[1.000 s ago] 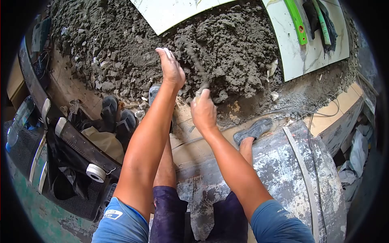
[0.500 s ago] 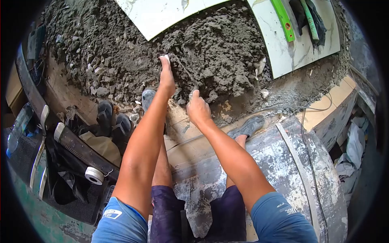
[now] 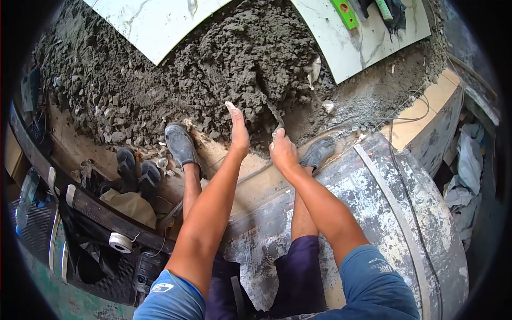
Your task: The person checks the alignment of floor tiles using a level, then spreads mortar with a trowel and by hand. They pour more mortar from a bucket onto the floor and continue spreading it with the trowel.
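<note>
My right hand is closed around the handle of a mortar-caked trowel, whose blade digs into the near edge of a grey mortar heap. My left hand is flat, fingers straight and together, touching the edge of the same heap just left of the trowel; it holds nothing. Both hands work above the tan floor between my two grey shoes.
White marble-look tiles lie beyond the heap, the right one carrying a green level. A paint-spattered drum is at right. Dark sandals, black bags and a tape roll crowd the left.
Both hands have drawn back toward me, from the middle of the heap to its near edge. The trowel came with the right hand, and the view tilted downward.
</note>
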The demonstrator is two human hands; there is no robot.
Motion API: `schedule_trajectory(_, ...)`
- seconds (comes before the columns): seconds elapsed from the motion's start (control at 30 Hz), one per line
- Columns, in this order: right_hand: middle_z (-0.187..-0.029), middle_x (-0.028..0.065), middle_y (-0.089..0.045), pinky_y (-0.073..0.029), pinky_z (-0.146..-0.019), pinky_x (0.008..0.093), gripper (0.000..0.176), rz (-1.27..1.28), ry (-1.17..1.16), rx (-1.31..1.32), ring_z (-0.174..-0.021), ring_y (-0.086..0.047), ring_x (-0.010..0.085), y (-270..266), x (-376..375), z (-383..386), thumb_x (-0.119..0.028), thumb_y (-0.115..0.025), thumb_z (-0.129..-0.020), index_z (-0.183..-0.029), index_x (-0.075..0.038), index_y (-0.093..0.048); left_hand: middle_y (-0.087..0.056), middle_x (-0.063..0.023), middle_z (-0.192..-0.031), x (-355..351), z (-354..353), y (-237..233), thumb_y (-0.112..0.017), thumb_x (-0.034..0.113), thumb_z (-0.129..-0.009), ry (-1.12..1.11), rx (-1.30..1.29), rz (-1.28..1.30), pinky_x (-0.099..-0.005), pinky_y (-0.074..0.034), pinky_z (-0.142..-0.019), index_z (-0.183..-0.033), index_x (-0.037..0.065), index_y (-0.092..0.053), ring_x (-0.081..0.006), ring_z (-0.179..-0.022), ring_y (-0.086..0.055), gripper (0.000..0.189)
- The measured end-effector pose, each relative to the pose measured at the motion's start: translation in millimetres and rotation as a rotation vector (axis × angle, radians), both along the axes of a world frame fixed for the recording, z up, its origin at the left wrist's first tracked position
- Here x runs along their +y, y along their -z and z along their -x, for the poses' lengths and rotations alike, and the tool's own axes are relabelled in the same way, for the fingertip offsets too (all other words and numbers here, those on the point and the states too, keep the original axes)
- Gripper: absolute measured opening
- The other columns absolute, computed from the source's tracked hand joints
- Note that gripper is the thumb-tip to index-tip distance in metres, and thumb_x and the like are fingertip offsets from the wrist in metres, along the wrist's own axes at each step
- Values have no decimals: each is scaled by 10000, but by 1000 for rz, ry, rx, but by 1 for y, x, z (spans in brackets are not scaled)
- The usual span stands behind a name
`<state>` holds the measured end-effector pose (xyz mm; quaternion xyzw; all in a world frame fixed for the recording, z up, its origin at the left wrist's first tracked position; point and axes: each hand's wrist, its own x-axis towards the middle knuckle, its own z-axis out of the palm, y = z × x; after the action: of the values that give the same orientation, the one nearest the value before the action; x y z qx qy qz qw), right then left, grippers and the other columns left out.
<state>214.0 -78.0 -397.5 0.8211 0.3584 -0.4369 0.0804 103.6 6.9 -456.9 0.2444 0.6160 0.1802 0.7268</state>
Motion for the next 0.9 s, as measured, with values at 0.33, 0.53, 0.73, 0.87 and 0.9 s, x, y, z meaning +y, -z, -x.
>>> schedule_trajectory(0.33, -851, 307, -623, -491, -703, 567, 357, -225, 248, 147, -791, -615, 503, -31, 17, 10, -256, -577, -896, -1091, -13, -403, -25, -90, -1622, 40, -21, -22, -186, 492, -1046, 88, 73, -448, -330, 21, -1195, -1534, 16, -62, -196, -1491, -6, 693)
schedule_trajectory(0.53, -931, 338, -633, -467, -783, 579, 356, -152, 445, 259, -910, -597, 530, -3, 43, 2, -285, -538, -929, -1096, 0, -405, -44, -290, -1576, 52, -85, -13, -234, 504, -1026, 445, 131, -512, -366, 0, -1192, -1489, -105, -67, -340, -1486, 7, 783)
schedule_trajectory(0.73, -951, 346, -633, -465, -821, 554, 386, -329, 630, 170, -951, -597, 521, 11, 31, -5, -279, -551, -912, -1112, 23, -415, -138, -245, -1581, 37, -113, -23, -203, 451, -1049, 839, 120, -513, -377, -20, -1195, -1506, -51, -149, -347, -1483, -66, 682)
schedule_trajectory(0.87, -898, 312, -650, -487, -766, 547, 359, -216, 660, 158, -894, -618, 507, -29, 44, -22, -277, -596, -897, -1095, -27, -431, -176, -204, -1585, 51, -85, -50, -238, 381, -1052, 606, 254, -594, -370, -47, -1198, -1507, -33, -189, -309, -1483, -109, 617)
schedule_trajectory(0.9, -863, 287, -659, -501, -721, 537, 312, -321, 623, 189, -844, -630, 496, -31, 49, -20, -275, -595, -905, -1065, -56, -439, -187, -196, -1585, 54, -68, -53, -251, 346, -1051, 511, 276, -593, -377, -44, -1199, -1511, -20, -195, -304, -1480, -131, 591)
